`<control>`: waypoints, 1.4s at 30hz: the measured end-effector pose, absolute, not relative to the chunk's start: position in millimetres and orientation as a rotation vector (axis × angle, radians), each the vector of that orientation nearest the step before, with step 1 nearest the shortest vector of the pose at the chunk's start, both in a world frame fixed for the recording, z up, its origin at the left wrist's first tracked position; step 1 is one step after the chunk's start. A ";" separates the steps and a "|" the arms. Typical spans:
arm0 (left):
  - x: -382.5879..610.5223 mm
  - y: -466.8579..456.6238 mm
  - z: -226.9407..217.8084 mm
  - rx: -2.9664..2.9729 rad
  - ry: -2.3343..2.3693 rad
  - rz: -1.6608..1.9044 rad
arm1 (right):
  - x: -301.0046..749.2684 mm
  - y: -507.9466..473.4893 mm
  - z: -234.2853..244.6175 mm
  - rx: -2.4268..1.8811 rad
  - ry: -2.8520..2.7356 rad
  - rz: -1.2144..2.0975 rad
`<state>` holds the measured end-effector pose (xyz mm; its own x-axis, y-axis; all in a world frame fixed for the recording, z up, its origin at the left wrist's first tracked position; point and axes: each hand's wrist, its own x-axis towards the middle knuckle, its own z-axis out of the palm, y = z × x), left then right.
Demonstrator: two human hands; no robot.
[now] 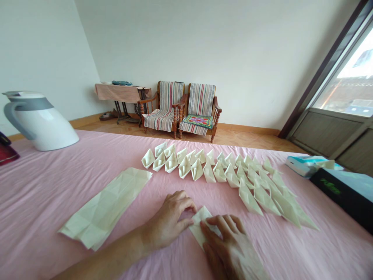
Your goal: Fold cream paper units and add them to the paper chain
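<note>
A small folded sheet of pale cream paper lies on the pink cloth in front of me. My left hand has its thumb and index fingertips pinched at the paper's left edge. Over the right part of the paper, my right hand grips it with bent fingers, hiding much of that side. Beyond my hands stand rows of folded paper boats, close together and running to the right. To my left lies a flat stack of creased paper sheets.
A white and grey thermos jug stands at the left, near a dark red item. At the right are a tissue pack and a black box. Two wooden armchairs and a cloth-covered sewing table stand by the wall.
</note>
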<state>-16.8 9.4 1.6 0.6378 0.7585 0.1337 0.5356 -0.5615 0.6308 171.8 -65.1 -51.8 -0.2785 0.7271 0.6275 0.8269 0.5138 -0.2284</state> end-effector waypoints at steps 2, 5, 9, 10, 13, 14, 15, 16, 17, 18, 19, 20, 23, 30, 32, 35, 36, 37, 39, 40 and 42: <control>-21.5 10.0 1.4 2.315 0.987 0.535 | 170.4 -64.9 -53.9 -1.263 -2.061 -0.196; -29.4 8.6 0.1 2.353 0.895 0.567 | 169.3 -64.5 -53.9 -1.236 -2.046 -0.226; -32.2 -1.6 0.4 2.396 0.793 0.705 | 167.5 -65.2 -55.1 -1.184 -2.023 -0.223; -30.8 -5.7 1.1 2.409 0.781 0.720 | 167.2 -65.6 -55.2 -1.173 -2.020 -0.214; -24.1 -17.7 2.7 2.546 0.759 0.583 | 167.9 -67.4 -51.1 -1.148 -2.012 -0.192; -22.0 -20.7 2.6 2.595 0.777 0.535 | 168.7 -68.2 -48.0 -1.155 -2.026 -0.180; -20.4 -23.0 2.1 2.640 0.787 0.498 | 169.7 -69.0 -44.4 -1.165 -2.044 -0.170; -19.2 -24.5 1.4 2.681 0.801 0.469 | 170.8 -69.9 -40.7 -1.179 -2.090 -0.150; -18.6 -25.4 0.7 2.718 0.811 0.448 | 171.8 -70.8 -37.6 -1.193 -2.114 -0.136; -18.5 -25.9 0.1 2.750 0.818 0.430 | 172.5 -71.5 -35.4 -1.206 -2.128 -0.121; -18.6 -26.1 -0.2 2.779 0.823 0.415 | 172.9 -72.2 -34.4 -1.214 -2.134 -0.111; -18.8 -26.4 0.0 2.805 0.828 0.405 | 172.8 -72.5 -34.6 -1.219 -2.129 -0.110; -19.1 -28.4 2.0 2.866 0.843 0.376 | 171.0 -72.3 -39.5 -1.250 -2.098 -0.130; -16.4 -33.4 -3.7 3.005 0.939 0.157 | 172.7 -71.4 -35.1 -1.249 -2.183 -0.432; -16.4 -33.1 -7.8 3.053 0.963 0.109 | 174.2 -72.7 -33.2 -1.294 -2.180 -0.504; -17.0 -33.3 -8.3 3.106 0.986 0.040 | 175.1 -74.6 -33.7 -1.371 -2.191 -0.543; -17.3 -33.7 -6.7 3.115 0.987 0.016 | 175.3 -75.0 -34.3 -1.390 -2.187 -0.568; -17.5 -34.2 -4.4 3.116 0.993 -0.004 | 175.4 -75.3 -35.1 -1.405 -2.180 -0.596; -17.9 -34.9 0.6 3.102 1.005 -0.029 | 176.2 -75.5 -36.4 -1.415 -2.179 -0.653; -18.1 -35.1 2.7 3.090 1.012 -0.032 | 176.9 -75.6 -36.9 -1.419 -2.179 -0.677; -18.3 -34.6 4.7 3.071 1.027 -0.016 | 178.9 -75.9 -37.8 -1.415 -2.178 -0.706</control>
<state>-18.3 -34.6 4.7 0.7993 0.6005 0.0210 0.5996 -0.7947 -0.0946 178.9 -75.9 -37.8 -0.3753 0.6943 0.6141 0.9225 0.3442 0.1746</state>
